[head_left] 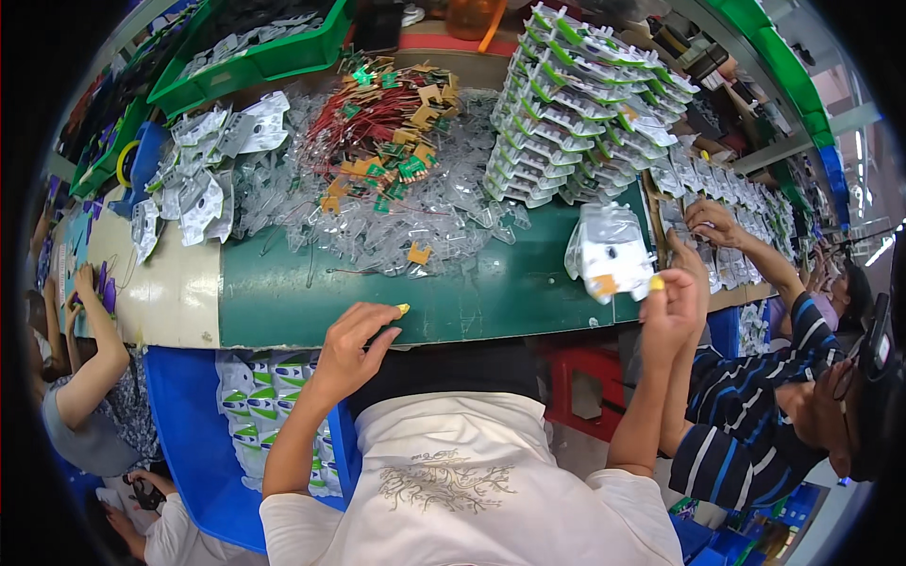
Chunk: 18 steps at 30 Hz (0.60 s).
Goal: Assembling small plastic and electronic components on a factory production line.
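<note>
Crowded green table (311,302): right hand (672,302) pinches a clear blister pack (612,253), left hand (354,349) rests open, empty; looks mid-packing, stacking comes next.

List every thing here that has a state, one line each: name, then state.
Right hand: raised, pinching a clear blister pack.
Clear blister pack: held up off the table.
Left hand: open, resting at the green table edge.
Stacked packs: piled, leaning.
Wired parts: heaped loose.
</note>
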Motion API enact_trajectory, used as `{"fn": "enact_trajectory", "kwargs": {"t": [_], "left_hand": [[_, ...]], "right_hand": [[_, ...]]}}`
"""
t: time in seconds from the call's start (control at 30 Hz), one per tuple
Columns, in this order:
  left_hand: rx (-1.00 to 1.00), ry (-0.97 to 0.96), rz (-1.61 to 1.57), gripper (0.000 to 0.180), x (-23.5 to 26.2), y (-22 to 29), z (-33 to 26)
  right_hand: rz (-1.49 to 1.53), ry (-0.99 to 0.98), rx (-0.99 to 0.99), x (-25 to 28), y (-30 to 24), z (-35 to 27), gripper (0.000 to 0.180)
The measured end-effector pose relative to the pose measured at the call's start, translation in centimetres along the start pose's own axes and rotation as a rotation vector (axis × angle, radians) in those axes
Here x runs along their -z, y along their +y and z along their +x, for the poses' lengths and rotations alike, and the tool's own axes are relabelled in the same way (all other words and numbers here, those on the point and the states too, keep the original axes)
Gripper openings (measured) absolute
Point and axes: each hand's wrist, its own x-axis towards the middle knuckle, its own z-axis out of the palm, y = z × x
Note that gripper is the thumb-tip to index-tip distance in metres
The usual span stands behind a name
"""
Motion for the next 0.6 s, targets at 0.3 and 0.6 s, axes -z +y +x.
{"fn": "enact_trajectory", "kwargs": {"t": [0.3,0.6], "left_hand": [[-0.006,-0.029,0.068,0.025,-0.7,0.5,-0.2],[0.003,0.025,-0.009,0.019,-0.8,-0.6,-0.2]], "right_hand": [[0.023,0.198,-0.049,0.7,5.1,3.0,0.017],[-0.156,0.248,0.272,-2.4,1.6,0.0,0.019]]}}
